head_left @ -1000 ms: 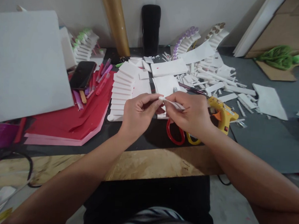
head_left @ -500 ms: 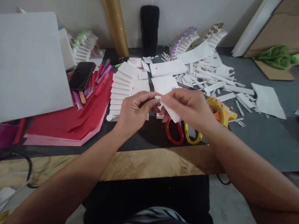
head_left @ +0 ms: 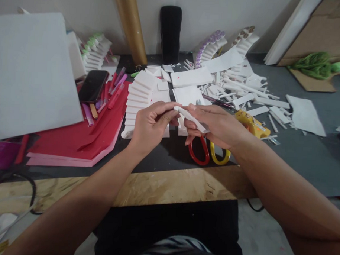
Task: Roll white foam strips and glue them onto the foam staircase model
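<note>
While the left hand (head_left: 151, 125) pinches its tip, a slim, white, paper-like strip (head_left: 189, 117) slants across to the right hand (head_left: 220, 125)

Where it hangs above the dark grey surface (head_left: 305, 158), the strip runs down from the left thumb and index finger, closed on its upper end. Along its lower part the right fingers are bent against it; how firmly they grip, I cannot tell. Just below the right hand lie scissors with red and yellow handle loops (head_left: 207, 150), and near that wrist sits a yellow glue gun (head_left: 255, 126), partly covered. White slats stepped like a fan (head_left: 138, 98) stand behind the left hand.
</note>
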{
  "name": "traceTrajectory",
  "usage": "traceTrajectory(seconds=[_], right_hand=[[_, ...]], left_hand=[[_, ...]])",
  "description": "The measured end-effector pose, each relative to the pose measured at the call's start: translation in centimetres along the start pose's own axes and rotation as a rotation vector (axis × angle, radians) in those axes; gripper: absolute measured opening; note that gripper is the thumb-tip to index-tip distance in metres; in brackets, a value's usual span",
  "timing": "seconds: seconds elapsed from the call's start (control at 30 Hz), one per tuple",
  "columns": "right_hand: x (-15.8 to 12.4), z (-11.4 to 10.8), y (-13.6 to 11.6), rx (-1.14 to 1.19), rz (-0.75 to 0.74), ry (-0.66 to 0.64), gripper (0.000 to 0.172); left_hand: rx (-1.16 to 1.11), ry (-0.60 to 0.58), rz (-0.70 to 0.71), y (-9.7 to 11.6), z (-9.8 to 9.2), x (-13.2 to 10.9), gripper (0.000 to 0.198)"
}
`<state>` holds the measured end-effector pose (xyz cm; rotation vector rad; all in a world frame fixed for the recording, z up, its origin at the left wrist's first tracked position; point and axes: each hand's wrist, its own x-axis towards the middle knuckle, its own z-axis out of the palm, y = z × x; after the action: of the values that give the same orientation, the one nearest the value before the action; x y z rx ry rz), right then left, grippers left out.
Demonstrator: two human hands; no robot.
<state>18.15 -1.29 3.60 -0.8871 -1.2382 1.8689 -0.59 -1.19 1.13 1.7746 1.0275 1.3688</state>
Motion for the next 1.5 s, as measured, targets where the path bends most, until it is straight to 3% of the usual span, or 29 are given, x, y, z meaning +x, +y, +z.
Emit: traceTrajectory(seconds=[0.1,0.23,0.4,0.5,0.77,1.07,1.23,1.5], right_hand=[[0.0,0.0,0.1,-0.202,-0.121,0.026,0.035],[-0.2,0.0,0.1,-0.564,-0.249,0.124,0.028],[-0.6,0.2,1.1,-1.139,-0.597,0.342,0.028],[-0.7,0.3,1.6,-1.304,-0.742,0.369,0.03],[-0.5,0.2,1.5,-1.318,-0.592,0.256,0.031],[-0.4,-0.2,1.5,-1.308,-0.643,0.272,0.028],[-0.2,-0.5,1.7,-1.388,-0.62,0.305,0.029],[-0.1,-0.5,1.9,-1.519,-0.614,0.364,0.031]], left_hand=[[-0.031,0.009,-0.03,-0.1,0.0,0.0,0.015],[-0.081,0.026,-0.064,0.0,0.4,-0.2,0.013],[-0.078,0.084,-0.067,0.5,1.2,-0.7,0.011],[-0.024,0.122,-0.002,0.6,1.6,-1.1,0.011],[0.08,0.084,0.044,-0.6,1.6,-1.4,0.017],[-0.053,0.062,-0.091,-0.2,1.4,-1.1,0.014],[0.019,0.008,-0.091,-0.3,1.3,-1.0,0.019],[0.085,0.018,-0.064,0.2,1.6,-1.1,0.012]])
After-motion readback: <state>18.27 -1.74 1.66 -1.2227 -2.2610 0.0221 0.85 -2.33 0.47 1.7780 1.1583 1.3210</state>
